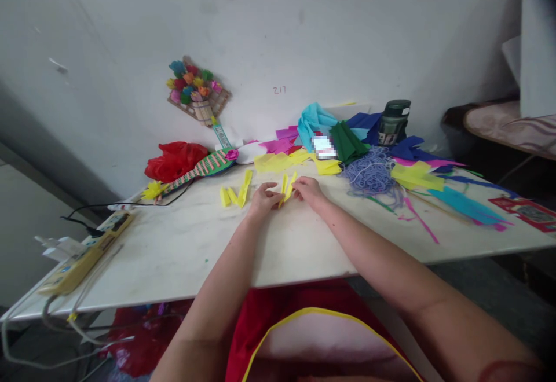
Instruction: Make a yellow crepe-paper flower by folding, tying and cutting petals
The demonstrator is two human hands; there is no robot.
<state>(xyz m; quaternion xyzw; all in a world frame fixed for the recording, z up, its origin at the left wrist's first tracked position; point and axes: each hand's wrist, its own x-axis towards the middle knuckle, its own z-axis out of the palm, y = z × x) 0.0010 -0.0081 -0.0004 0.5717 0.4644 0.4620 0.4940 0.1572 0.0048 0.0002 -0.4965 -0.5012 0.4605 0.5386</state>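
Both my hands meet over the white table (182, 249), pinching a small folded yellow paper piece (287, 187). My left hand (263, 199) grips its lower left side with fingers closed. My right hand (307, 188) holds its right side, fingers curled on the paper. Just left of my hands lie several more folded yellow paper strips (237, 195) on the tabletop.
Coloured paper scraps (417, 175), a blue yarn tangle (371, 172), a dark green bottle (393, 121) and green folded paper (346, 142) crowd the far right. A red bag (174, 161), a paper-flower craft (196, 90) on the wall and a power strip (84, 254) sit at left.
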